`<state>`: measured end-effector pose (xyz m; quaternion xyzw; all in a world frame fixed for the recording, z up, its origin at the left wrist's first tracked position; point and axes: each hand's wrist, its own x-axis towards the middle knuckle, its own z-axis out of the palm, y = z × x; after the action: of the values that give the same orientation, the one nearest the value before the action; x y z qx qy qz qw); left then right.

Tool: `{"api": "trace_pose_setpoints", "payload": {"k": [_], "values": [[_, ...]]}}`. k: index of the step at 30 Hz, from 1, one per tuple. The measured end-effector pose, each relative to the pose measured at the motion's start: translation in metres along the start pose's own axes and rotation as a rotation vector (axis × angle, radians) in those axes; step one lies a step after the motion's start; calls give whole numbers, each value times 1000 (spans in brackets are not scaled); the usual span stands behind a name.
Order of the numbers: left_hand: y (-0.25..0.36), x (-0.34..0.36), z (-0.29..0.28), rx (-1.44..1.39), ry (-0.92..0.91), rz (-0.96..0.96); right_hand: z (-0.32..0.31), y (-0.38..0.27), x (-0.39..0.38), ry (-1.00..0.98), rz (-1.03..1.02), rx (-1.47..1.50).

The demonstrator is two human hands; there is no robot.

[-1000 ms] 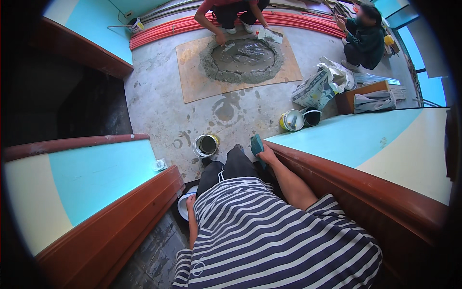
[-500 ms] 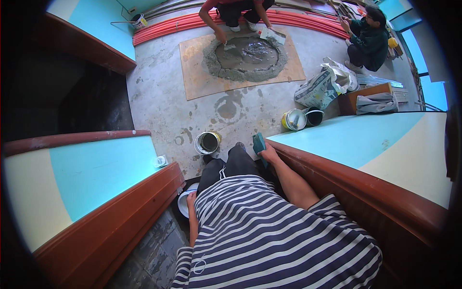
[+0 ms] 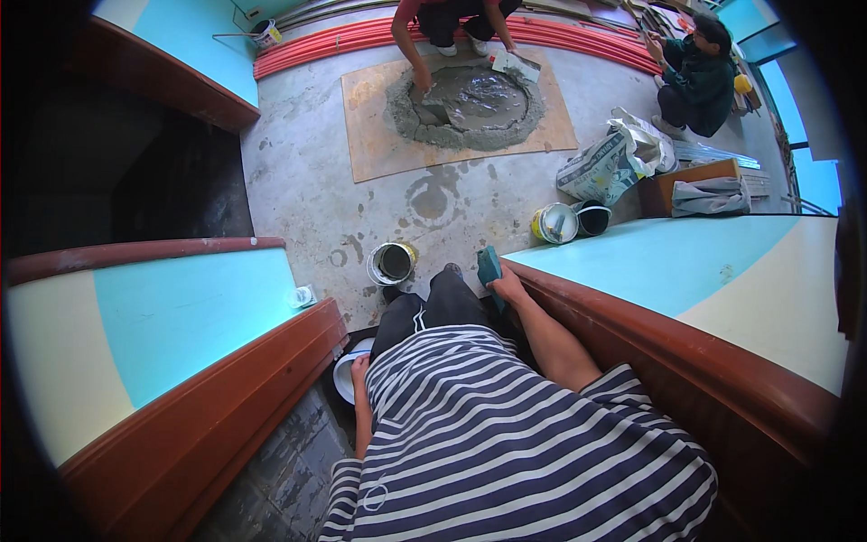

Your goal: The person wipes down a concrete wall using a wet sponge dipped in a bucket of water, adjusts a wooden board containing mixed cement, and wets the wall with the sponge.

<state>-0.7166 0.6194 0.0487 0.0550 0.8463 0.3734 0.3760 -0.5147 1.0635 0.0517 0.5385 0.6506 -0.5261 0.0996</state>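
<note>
Teal rectangular sponge (image 3: 489, 266) sits gripped in the right hand (image 3: 508, 287), fingers curled around it, pressed against the end of the reddish-brown wooden wall trim (image 3: 632, 325). Left hand (image 3: 360, 369) rests on the rim of a white bowl (image 3: 343, 379) (its fingers partly hidden, so grip unclear).

Bright, even daylight, soft shadows, sharp centre; heavy fisheye bend + black vignette at edges, dark recess upper left.

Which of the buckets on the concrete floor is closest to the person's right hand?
The round paint-stained bucket with dark contents, just left of the right hand. The yellow-rimmed bucket and dark bucket stand farther off, by the sack.
</note>
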Motion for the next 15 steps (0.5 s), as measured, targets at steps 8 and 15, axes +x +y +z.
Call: {"api": "trace_pose_setpoints", "payload": {"k": [8,15], "values": [[14,1,2,-39,7,-46,-1,-3,-3,11,-10,-2],[-28,15,8,-60,22,-35,-1,-6,-6,10,-24,27]]}}
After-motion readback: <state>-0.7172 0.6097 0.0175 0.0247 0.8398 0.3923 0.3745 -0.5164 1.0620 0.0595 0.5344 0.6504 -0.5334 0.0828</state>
